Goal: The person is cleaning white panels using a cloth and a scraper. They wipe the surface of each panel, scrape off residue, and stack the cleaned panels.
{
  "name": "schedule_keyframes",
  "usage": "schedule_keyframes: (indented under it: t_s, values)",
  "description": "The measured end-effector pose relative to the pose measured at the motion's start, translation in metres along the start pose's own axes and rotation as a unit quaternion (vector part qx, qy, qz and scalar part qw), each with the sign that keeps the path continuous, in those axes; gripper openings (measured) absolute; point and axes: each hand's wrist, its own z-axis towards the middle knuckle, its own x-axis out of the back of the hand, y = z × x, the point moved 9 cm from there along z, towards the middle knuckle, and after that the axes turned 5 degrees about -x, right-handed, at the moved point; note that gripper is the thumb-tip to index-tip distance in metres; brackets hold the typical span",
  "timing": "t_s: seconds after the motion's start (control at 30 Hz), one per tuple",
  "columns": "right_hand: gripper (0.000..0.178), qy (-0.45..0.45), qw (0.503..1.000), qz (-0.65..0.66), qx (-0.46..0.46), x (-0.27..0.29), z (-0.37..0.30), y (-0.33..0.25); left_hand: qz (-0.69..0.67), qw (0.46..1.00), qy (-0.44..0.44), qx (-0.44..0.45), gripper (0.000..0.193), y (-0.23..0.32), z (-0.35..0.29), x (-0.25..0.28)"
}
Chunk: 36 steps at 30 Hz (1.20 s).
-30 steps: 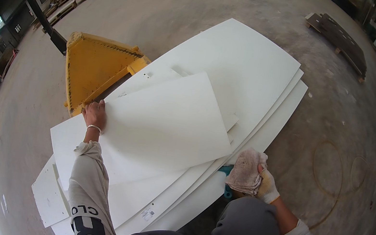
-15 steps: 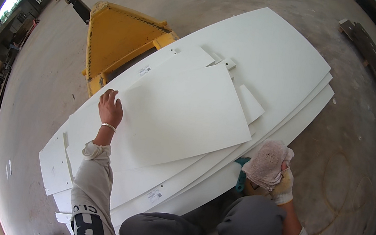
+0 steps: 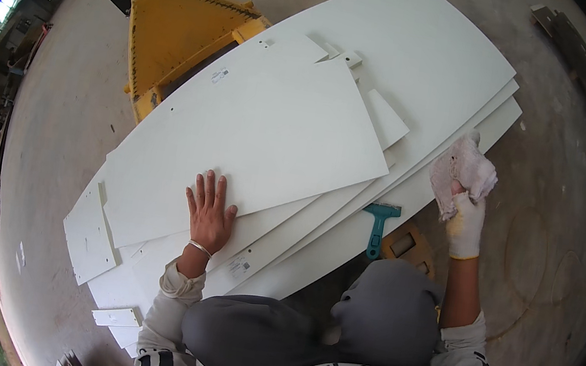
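My bare left hand [image 3: 209,216], with a bracelet at the wrist, rests flat near the front edge of a white panel [image 3: 270,134], fingers spread. That panel tops a stack of larger white boards [image 3: 434,52]. In a white glove with bare fingertips, my right hand [image 3: 465,218] grips a crumpled pale pink cloth [image 3: 465,169] beyond the stack's right edge. Just left of that hand, a teal scraper [image 3: 377,230] lies at the near edge of the boards. A small white offcut [image 3: 386,118] sits beside the top panel.
A yellow pallet jack [image 3: 171,36] stands against the far left side of the stack. Dark planks [image 3: 576,62] lie on the floor at the far right. By my knee is a brown block with an opening [image 3: 410,247]. Small white pieces [image 3: 117,320] lie at the near left.
My left hand has moved right and nearer across the top panel and now lies flat. My right hand has moved up and right with the cloth, which has changed from folded to crumpled.
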Motion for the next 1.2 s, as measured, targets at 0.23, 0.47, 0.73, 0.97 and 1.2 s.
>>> schedule_keyframes:
  t_s: [0.23,0.47,0.73,0.97,1.2]
  values:
    - [0.041,-0.135,0.710,-0.581,0.376,-0.193,-0.021,-0.007,0.022,0.999,-0.032,0.017,0.068,0.005,0.001,-0.007]
    - [0.044,-0.383,0.576,-0.554,0.464,-0.307,-0.101,0.101,-0.007,0.998,-0.060,0.021,0.070,0.001,0.003,-0.014]
    - [0.055,-0.136,0.639,-0.664,0.364,-0.198,-0.034,0.040,0.017,0.998,-0.056,0.038,0.071,0.001,-0.002,0.001]
    - [0.059,-0.195,0.603,-0.676,0.375,-0.225,-0.044,0.051,0.006,0.997,-0.058,0.057,0.068,-0.001,-0.011,-0.003]
    - [0.065,-0.070,0.610,-0.756,0.226,-0.243,0.066,0.051,-0.007,0.998,-0.027,0.064,0.063,0.001,-0.017,0.005]
